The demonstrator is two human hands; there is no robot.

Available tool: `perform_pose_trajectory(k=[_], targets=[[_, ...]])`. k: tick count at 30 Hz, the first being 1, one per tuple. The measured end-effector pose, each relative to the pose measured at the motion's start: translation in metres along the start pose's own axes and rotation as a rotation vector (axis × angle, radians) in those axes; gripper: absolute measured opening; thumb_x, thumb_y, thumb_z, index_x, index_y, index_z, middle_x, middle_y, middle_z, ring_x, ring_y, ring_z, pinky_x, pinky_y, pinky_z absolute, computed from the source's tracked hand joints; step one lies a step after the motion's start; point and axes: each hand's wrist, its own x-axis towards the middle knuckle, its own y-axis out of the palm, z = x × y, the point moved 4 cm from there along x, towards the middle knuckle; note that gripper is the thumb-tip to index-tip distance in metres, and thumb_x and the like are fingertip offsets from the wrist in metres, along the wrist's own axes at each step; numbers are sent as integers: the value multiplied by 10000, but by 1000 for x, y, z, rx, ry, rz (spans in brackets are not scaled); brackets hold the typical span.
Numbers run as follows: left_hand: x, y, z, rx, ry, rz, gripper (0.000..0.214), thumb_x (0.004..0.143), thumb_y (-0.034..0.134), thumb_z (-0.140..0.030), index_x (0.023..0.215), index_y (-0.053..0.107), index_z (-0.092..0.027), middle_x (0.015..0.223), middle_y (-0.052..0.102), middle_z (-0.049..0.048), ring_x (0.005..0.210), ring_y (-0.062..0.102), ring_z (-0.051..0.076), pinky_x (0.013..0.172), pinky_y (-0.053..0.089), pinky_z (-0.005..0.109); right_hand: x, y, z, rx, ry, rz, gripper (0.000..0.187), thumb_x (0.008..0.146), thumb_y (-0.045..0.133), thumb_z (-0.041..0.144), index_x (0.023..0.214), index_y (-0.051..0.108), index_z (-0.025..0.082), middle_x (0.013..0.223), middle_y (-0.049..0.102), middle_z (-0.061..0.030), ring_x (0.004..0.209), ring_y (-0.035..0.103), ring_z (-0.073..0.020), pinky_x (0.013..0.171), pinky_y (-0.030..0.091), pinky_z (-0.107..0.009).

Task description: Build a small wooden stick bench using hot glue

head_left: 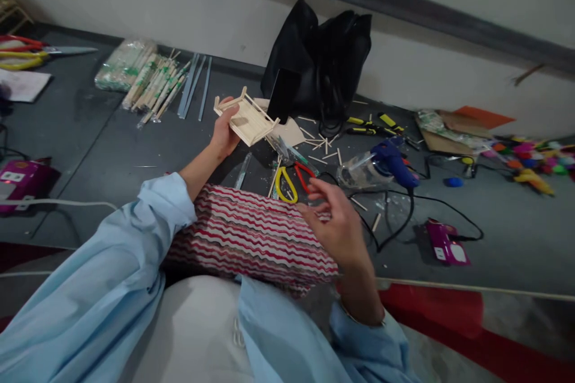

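No legible txt; green print on stick pkgs (155, 85) & mark on white shirt (197, 329) too blurry.

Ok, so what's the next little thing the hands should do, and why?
I'd say the right hand could pick up one of the loose sticks. It seems free, and the sticks lie scattered just beyond it, while the left hand holds up the little wooden piece, which looks made of similar pale wood.
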Motion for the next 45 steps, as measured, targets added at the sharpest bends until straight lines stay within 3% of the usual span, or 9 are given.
perform_pose_trajectory(k=[6,11,17,23,27,33,39,43,45], targets=[[-9,14,-7,65,-11,-77,407,751,761,-387,1048,507,-276,951,669,1,1135,648,242,918,536,375,40,54,-5,123,177,302,568,865,661,419,1347,537,146,1054,734,-95,762,699,-169,735,557,-317],[-22,2,-17,126,-4,-185,338,807,703,-307,1034,454,-287,909,629,-6,1013,677,199,828,561,297,78,66,0,-145,169,257,260,915,595,351,1107,694,207,966,761,-65,913,707,-213,829,525,-320],[-51,-31,-15,170,2,-362,407,789,709,-301,1052,399,-311,900,584,-31,830,661,150,697,555,248,87,82,3,-490,141,226,257,942,524,304,1086,710,202,1074,741,-147,997,680,-281,803,517,-354],[-59,-39,-25,379,132,-270,503,694,805,-353,1025,430,-300,925,568,-37,778,612,130,654,502,232,85,77,-14,-553,254,205,262,933,487,237,1099,683,182,1087,737,-156,981,694,-278,769,499,-341],[-52,-42,-39,546,140,-212,344,723,783,-385,932,546,-249,865,562,-9,745,562,139,626,480,242,87,70,-26,-530,259,205,261,935,559,401,1063,673,204,1061,747,-116,960,692,-260,751,482,-318],[-45,-50,-45,699,189,-250,183,681,772,-231,739,599,-219,822,535,1,841,552,155,725,493,223,84,71,-22,-532,259,223,220,926,574,360,1007,698,197,1044,750,-118,950,690,-253,729,463,-308],[-46,-48,-35,694,133,-260,128,689,734,-183,702,609,-207,758,543,-4,760,520,142,712,444,237,88,88,-19,-138,152,267,222,894,575,324,970,746,204,930,768,-48,841,677,-184,735,471,-272],[-44,-48,-36,688,121,-279,97,668,700,-154,698,622,-202,721,543,-17,685,480,125,656,385,247,90,69,-25,-114,147,199,250,887,541,306,955,751,189,895,770,-43,767,660,-166,702,458,-261],[-43,-49,-37,680,134,-300,95,658,680,-141,684,613,-203,702,535,-19,676,470,126,645,371,251,85,58,-27,-272,196,324,216,863,580,326,860,761,209,849,769,-42,764,665,-180,668,434,-266]])
